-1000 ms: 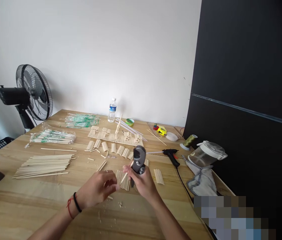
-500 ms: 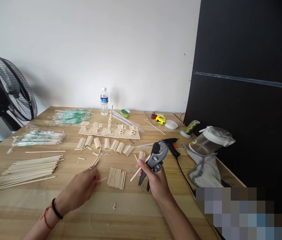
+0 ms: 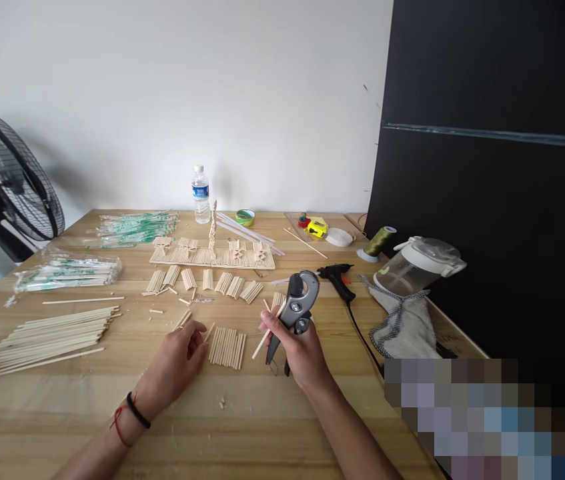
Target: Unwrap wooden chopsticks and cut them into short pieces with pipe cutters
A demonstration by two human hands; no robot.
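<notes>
My right hand [image 3: 305, 353] is closed around a grey pipe cutter [image 3: 292, 310] with black handles. A wooden stick [image 3: 261, 347] is pinched under its thumb, slanting across the tool. My left hand [image 3: 179, 350] has its fingers curled, and a short stick piece [image 3: 209, 333] shows at its fingertips. That piece stands just left of a row of short cut sticks [image 3: 227, 348] lying side by side on the table. More cut pieces [image 3: 183, 319] lie behind the left hand. Small bundles of short sticks [image 3: 207, 279] line up farther back, before a stick-built model [image 3: 202, 257].
Long sticks [image 3: 52, 340] and bagged sticks [image 3: 69, 272] lie at left, near a fan [image 3: 9, 173]. A water bottle [image 3: 201, 197] stands at the back. On the right are a glue gun [image 3: 337, 279], thread spool [image 3: 379, 241], lidded jar [image 3: 412, 267] and cloth [image 3: 405, 327].
My left hand has moved right, bringing the short stick piece up beside the row. My right hand still holds the pipe cutter and stick. The view has shifted slightly.
</notes>
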